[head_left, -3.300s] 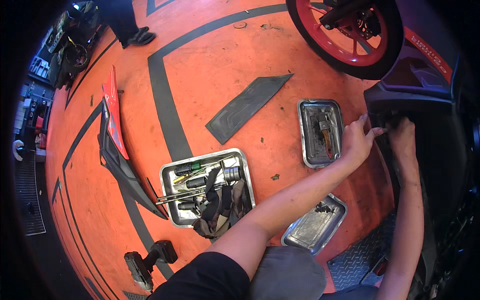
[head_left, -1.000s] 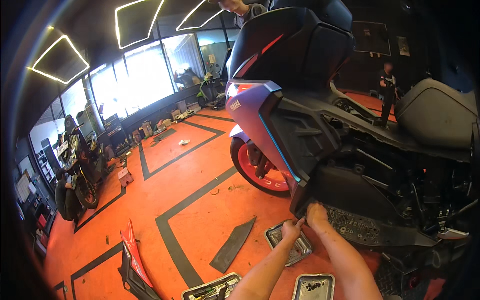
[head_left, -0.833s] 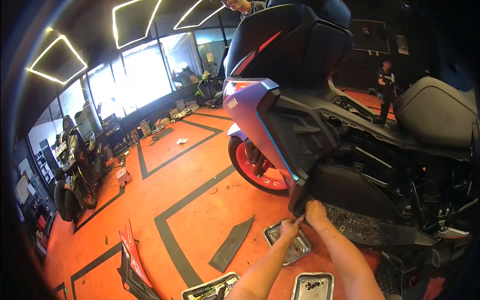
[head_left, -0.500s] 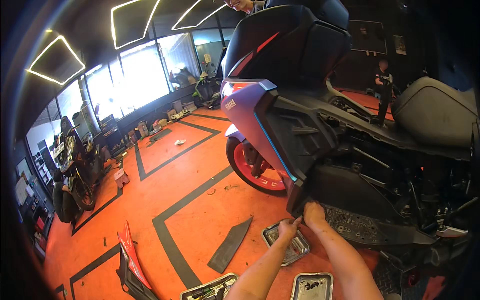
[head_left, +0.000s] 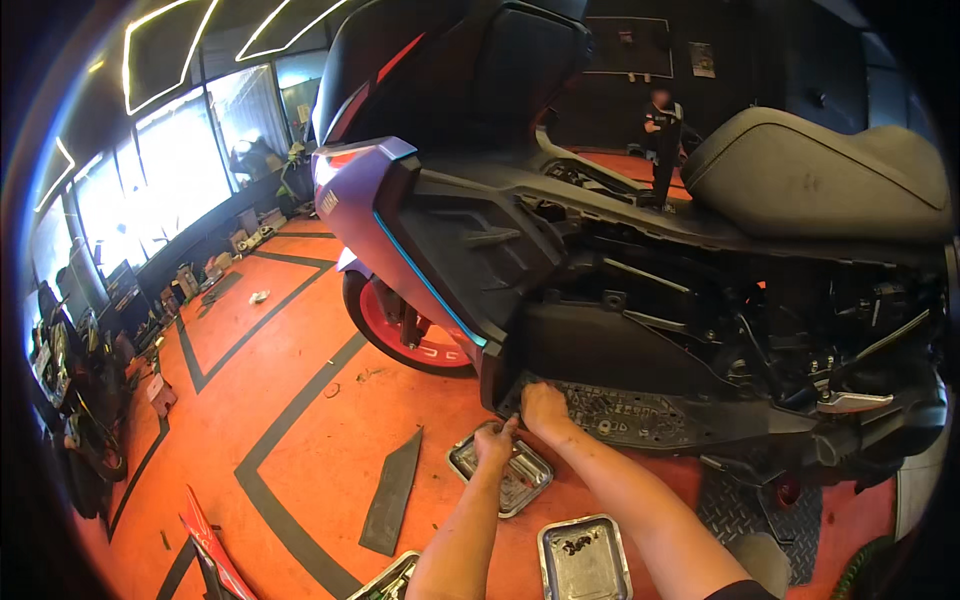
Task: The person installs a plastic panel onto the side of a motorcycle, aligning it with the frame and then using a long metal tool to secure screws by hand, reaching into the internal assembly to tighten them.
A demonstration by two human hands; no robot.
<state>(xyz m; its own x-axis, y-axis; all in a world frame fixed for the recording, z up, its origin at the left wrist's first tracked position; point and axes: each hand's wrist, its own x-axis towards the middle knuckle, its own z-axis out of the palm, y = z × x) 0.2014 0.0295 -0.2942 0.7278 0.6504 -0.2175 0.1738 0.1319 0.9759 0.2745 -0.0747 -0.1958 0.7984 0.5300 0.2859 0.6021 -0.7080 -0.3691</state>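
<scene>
A scooter with its side panels off fills the view, its black footboard (head_left: 640,415) low in the middle. My right hand (head_left: 545,405) lies on the footboard's front corner, fingers curled over its edge. My left hand (head_left: 495,442) is just left of it, fingertips raised to the same lower edge; whether it pinches anything is hidden. Under my left hand a small metal tray (head_left: 520,485) lies on the orange floor.
A second metal tray (head_left: 583,555) sits near my right forearm, and a third tray's corner (head_left: 390,580) shows at the bottom. A black panel strip (head_left: 392,490) and a red panel (head_left: 210,545) lie on the floor. The red front wheel (head_left: 400,335) is left. A person (head_left: 662,130) stands far behind.
Seconds ago my view looked down at the floor and trays; it has lifted to the scooter. Over the last second both hands have stayed at the footboard's front corner.
</scene>
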